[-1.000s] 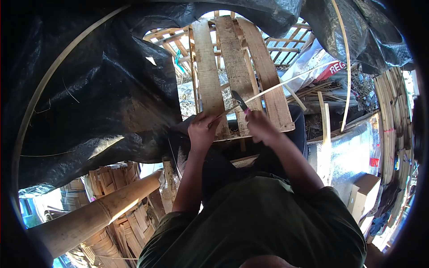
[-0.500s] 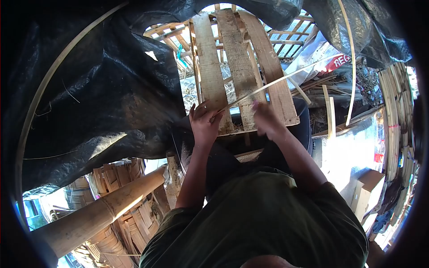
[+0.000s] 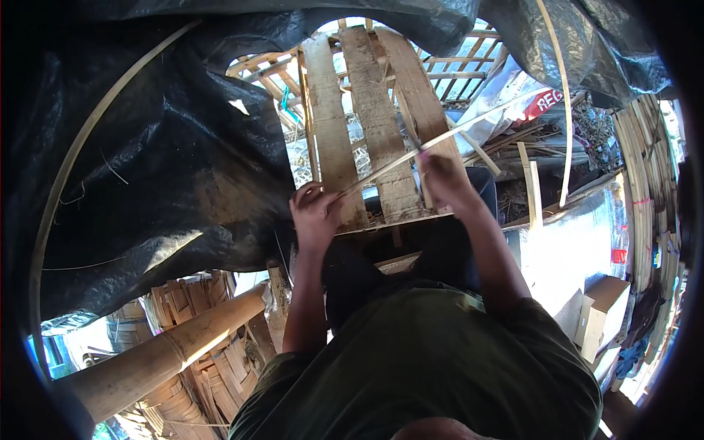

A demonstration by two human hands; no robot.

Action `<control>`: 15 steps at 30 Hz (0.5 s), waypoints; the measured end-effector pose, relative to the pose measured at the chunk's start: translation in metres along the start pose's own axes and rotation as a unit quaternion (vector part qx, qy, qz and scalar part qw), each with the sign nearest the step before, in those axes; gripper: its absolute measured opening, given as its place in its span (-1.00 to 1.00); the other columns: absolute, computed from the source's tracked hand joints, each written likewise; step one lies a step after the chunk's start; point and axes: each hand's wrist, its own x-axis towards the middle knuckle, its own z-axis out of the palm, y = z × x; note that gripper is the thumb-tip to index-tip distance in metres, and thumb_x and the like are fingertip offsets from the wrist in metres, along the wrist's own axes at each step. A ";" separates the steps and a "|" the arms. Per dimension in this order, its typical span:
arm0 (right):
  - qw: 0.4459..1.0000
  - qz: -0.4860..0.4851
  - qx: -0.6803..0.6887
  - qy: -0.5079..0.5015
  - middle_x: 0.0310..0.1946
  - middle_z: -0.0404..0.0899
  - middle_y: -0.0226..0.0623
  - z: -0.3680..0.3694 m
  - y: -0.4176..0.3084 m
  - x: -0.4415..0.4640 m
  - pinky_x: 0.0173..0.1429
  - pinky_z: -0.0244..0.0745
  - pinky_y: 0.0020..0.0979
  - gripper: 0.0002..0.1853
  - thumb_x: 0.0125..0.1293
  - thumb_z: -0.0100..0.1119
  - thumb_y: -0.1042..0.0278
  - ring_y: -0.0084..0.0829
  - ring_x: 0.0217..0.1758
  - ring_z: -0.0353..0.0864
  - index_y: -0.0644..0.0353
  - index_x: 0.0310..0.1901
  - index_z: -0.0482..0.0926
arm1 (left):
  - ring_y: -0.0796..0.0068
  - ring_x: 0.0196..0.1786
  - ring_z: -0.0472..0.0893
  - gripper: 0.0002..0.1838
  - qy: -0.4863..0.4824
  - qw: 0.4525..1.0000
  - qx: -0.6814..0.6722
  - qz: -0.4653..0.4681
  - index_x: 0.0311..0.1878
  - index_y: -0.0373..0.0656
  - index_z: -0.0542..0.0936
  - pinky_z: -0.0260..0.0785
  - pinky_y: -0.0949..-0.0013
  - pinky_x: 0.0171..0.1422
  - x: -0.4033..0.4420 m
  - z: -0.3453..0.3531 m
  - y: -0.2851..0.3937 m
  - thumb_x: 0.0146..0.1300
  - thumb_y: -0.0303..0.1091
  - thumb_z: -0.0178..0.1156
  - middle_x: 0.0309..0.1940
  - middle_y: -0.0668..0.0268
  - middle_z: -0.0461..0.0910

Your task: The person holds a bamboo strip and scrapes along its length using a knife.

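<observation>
A long thin pale strip slants up to the right over a bench of wooden planks. Its lower end is pinched between the thumb and fingers of my left hand, near the front left of the planks. My right hand is closed round the handle of a knife, whose blurred blade lies close to the strip. Whether blade and strip touch cannot be made out.
Black plastic sheeting hangs at the left and top. A thick bamboo pole lies lower left, with woven bamboo behind. At the right are a cardboard box, a printed white sack and stacked bamboo strips.
My right hand has moved with the knife along the strip and is now a little higher and to the right of where it was. The whole view has shifted slightly.
</observation>
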 end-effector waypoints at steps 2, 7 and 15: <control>0.983 -0.120 -0.034 0.132 -0.63 0.44 -0.24 -0.039 0.011 0.015 -0.57 0.38 -0.29 -0.62 0.50 -0.05 0.09 -0.38 -0.66 0.51 0.34 -0.13 0.47 | 0.23 -0.01 0.57 -0.83 0.000 0.997 -0.048 -0.063 -0.33 -0.12 0.75 0.38 0.22 0.10 -0.001 -0.014 -0.009 -0.04 -0.38 0.49 -0.33 0.19 0.61; 0.845 -0.388 -0.251 0.270 -0.27 0.58 0.08 -0.093 0.035 0.047 -0.18 0.47 -0.12 -0.76 0.21 0.20 0.46 0.09 -0.24 0.59 0.36 -0.12 0.47 | 0.20 -0.04 0.57 -0.83 -0.043 0.996 -0.044 -0.068 -0.33 -0.22 0.71 0.43 0.25 0.04 -0.001 -0.048 -0.033 -0.04 -0.47 0.46 -0.21 0.11 0.60; 0.858 -0.411 -0.222 0.213 -0.10 0.59 0.05 -0.095 0.047 0.097 -0.04 0.50 -0.13 -0.74 0.11 0.20 0.61 0.11 -0.09 0.60 0.35 -0.12 0.53 | 0.03 -0.04 0.57 -0.82 -0.114 0.988 0.013 -0.100 -0.30 -0.26 0.59 0.42 0.13 0.02 0.007 -0.083 -0.043 0.03 -0.50 0.39 -0.29 0.11 0.61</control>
